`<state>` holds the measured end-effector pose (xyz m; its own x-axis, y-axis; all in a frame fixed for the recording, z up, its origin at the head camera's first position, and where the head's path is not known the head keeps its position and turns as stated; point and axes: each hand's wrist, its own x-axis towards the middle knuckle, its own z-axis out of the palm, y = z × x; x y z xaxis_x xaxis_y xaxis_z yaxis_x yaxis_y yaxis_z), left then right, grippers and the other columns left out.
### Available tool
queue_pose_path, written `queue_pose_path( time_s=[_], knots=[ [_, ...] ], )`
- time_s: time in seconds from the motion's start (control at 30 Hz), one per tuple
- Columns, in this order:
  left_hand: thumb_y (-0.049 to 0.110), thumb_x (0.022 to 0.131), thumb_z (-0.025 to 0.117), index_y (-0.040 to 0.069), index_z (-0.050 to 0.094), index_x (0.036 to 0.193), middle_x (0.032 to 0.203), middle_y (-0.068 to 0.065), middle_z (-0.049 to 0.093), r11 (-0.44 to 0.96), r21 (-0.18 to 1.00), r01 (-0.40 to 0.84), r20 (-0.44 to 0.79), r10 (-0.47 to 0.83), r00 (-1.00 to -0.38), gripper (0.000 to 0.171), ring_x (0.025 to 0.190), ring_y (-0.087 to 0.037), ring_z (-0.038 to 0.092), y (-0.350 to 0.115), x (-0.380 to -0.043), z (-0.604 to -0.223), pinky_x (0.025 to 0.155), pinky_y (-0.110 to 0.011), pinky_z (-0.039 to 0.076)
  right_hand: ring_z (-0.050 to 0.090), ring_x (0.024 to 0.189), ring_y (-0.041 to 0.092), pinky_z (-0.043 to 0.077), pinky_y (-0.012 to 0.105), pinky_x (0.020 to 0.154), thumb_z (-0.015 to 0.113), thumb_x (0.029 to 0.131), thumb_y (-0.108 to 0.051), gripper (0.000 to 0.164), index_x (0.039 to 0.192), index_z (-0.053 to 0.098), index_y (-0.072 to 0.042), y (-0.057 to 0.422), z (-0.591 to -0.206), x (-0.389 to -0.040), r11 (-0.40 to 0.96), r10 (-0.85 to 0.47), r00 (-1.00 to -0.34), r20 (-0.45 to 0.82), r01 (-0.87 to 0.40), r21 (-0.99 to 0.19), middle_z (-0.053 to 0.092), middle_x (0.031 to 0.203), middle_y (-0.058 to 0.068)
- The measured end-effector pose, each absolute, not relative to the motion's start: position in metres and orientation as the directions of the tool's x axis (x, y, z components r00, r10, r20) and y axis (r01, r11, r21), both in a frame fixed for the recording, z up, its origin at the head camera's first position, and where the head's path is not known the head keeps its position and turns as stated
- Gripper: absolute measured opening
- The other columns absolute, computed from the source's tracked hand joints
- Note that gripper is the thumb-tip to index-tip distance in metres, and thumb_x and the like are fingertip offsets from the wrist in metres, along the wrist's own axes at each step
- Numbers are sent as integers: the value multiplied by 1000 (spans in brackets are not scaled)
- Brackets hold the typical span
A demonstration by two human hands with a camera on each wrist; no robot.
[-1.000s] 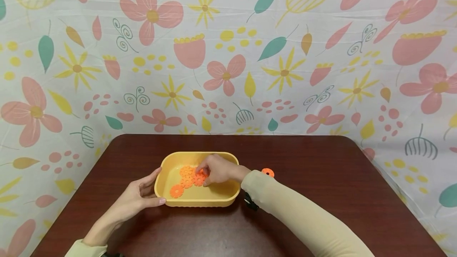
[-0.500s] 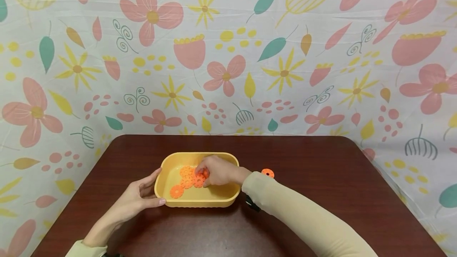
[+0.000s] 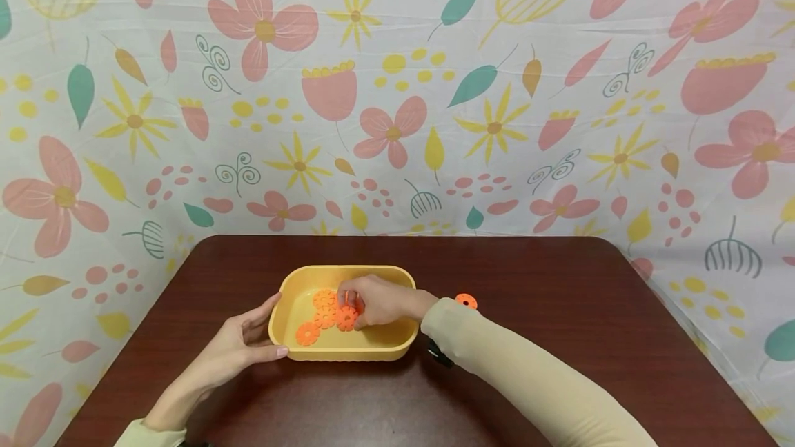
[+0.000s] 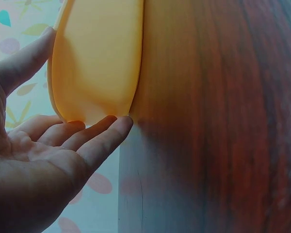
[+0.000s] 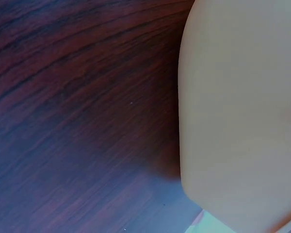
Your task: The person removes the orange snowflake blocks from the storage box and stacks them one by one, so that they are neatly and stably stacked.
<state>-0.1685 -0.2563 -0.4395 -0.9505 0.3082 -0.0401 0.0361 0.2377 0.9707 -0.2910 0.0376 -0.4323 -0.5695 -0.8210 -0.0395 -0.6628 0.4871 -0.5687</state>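
A yellow plastic tub (image 3: 385, 347) stands on the dark wooden table. My left hand (image 3: 232, 347) grips its left end, thumb near the front corner and fingers farther back; the left wrist view shows this hand (image 4: 53, 150) against the tub's outside (image 4: 97, 58). Inside lie several orange notched plastic discs, among them a lone disc (image 3: 307, 333) at the front left. My right hand (image 3: 381, 299) reaches in over the right rim with curled fingers, pinching an orange disc (image 3: 351, 298) partly hidden by them. The right wrist view holds only the tub's outer wall (image 5: 233, 107) and tabletop.
Another orange disc (image 3: 466, 301) lies on the table (image 3: 546, 295) right of the tub, beside my right sleeve (image 3: 497, 350). A floral cloth (image 3: 397, 88) hangs behind the table's far edge.
My right hand's fingers have shifted slightly among the discs, and the orange disc at them has moved a little. The left hand and tub stay in place.
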Motion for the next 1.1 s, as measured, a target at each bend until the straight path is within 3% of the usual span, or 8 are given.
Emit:
queue_pose_path(
  time_s=[0.33, 1.1],
  knots=[
    [6, 89, 85, 1, 25, 166, 169, -22, 25, 230, 972, 43, -32, 313, -949, 98, 146, -47, 39, -257, -169, -441, 94, -33, 57, 54, 85, 9, 46, 21, 76, 94, 79, -8, 55, 129, 70, -13, 37, -432, -292, 498, -827, -557, -72, -667, -553, 60, 98, -4],
    [6, 89, 84, 1, 25, 166, 169, -21, 25, 217, 975, 37, -34, 316, -948, 97, 145, -47, 41, -258, -169, -441, 94, -33, 57, 54, 77, 8, 46, 20, 70, 92, 81, -4, 46, 124, 78, -9, 38, -428, -293, 501, -819, -567, -92, -627, -597, 68, 89, -5]
  ],
)
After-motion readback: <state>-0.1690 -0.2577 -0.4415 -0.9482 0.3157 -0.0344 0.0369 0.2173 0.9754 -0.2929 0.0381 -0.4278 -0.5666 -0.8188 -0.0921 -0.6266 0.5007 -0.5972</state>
